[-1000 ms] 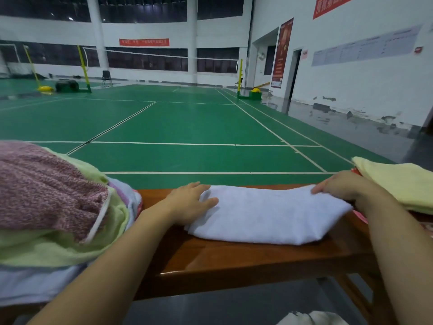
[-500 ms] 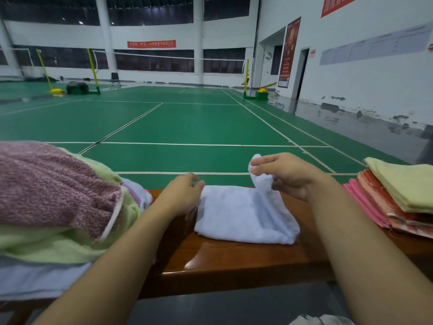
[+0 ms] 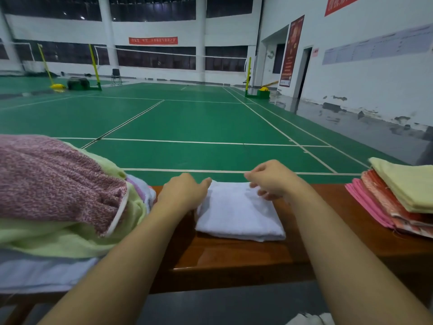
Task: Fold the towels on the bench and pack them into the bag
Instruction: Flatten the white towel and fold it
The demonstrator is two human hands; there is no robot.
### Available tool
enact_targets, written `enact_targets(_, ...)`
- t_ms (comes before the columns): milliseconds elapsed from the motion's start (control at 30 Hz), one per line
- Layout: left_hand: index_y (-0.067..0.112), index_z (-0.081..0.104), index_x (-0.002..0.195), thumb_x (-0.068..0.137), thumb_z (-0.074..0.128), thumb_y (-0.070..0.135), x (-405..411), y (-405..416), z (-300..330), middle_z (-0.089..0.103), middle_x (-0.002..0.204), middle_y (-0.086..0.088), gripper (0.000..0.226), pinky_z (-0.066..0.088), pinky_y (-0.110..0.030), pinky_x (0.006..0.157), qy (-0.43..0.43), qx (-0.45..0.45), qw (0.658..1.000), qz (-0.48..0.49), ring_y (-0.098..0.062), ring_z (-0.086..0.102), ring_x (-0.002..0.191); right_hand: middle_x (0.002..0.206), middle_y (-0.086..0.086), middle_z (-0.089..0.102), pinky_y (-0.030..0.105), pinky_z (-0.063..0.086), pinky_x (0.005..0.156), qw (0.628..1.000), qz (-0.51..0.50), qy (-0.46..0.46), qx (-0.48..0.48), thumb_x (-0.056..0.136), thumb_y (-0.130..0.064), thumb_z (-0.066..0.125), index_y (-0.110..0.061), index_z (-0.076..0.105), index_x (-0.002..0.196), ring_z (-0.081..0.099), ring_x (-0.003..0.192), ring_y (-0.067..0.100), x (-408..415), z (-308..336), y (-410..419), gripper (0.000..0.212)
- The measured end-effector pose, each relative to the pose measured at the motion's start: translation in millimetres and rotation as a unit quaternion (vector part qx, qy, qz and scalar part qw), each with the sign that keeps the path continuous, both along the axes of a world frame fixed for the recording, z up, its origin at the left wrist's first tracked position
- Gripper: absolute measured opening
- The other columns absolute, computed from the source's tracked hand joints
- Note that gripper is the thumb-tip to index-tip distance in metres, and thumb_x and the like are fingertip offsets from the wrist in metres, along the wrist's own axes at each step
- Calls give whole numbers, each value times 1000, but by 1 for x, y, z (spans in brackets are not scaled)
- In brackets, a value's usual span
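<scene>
A white towel [image 3: 239, 214], folded into a small square, lies on the wooden bench [image 3: 234, 256] in front of me. My left hand [image 3: 184, 193] rests on the towel's left edge, thumb along the far corner. My right hand [image 3: 273, 181] hovers over the far right part of the towel with loosely curled fingers, the fingertips just touching the cloth and holding nothing. A heap of unfolded towels [image 3: 56, 184], pink on top of pale green and white, sits at my left. A stack of folded towels [image 3: 403, 195], yellow over red and pink, sits at my right.
Beyond the bench stretches a green badminton court [image 3: 187, 123] with white lines and net posts. A white object [image 3: 309, 320] shows at the bottom edge, below the bench; I cannot tell what it is. Bare bench wood shows on either side of the white towel.
My right hand carried the towel's right half over to the left, halving it into a square, then let go. My left hand stayed at the left edge.
</scene>
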State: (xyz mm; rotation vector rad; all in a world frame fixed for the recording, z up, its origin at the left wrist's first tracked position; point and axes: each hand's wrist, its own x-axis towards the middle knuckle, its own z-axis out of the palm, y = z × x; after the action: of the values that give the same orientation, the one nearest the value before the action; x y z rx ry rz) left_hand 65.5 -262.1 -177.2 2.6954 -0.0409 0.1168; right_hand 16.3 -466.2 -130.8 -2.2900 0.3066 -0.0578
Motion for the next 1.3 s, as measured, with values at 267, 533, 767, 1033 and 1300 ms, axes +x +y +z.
enact_targets(267, 11, 62, 117, 93, 45, 71, -21, -27, -6, 66, 123, -12, 67, 42, -36, 81, -11, 109, 991, -71, -33, 61, 112, 83, 4, 63, 27, 54, 57, 964, -4, 191, -187, 92, -57, 63, -12, 53, 83, 63, 64, 19, -11, -6, -14, 46)
enact_targets(533, 19, 58, 102, 96, 57, 43, -19, -36, 0, 64, 102, -6, 25, 41, -31, 74, -9, -165, 981, -103, -30, 58, 95, 108, 10, 67, 39, 56, 77, 993, -11, 79, -84, 88, -50, 71, -3, 62, 115, 66, 87, 26, -10, -4, -21, 55)
enact_targets(767, 8, 62, 118, 99, 58, 47, -14, -43, 1, 72, 111, -8, 43, 58, -32, 73, 118, -546, 826, -71, -22, 71, 93, 111, 1, 61, 40, 55, 84, 976, -16, -90, 200, 97, -33, 67, -16, 51, 115, 62, 94, 17, -15, -4, -28, 30)
enact_targets(1033, 8, 45, 128, 99, 62, 13, -22, -71, 0, 68, 111, -15, 34, 57, -37, 65, 198, -678, 704, -73, -22, 69, 84, 115, -3, 59, 37, 48, 77, 967, -65, -199, 141, 97, -40, 64, -26, 50, 120, 58, 101, 17, -22, -1, -64, 31)
enact_targets(1300, 16, 58, 113, 94, 64, -3, -41, -143, 9, 69, 114, -17, 28, 56, -43, 76, 85, -667, 729, -130, -31, 68, 93, 107, -7, 64, 29, 42, 87, 951, -108, -279, 76, 97, -18, 66, -24, 59, 104, 59, 102, 13, -45, 0, -125, 12)
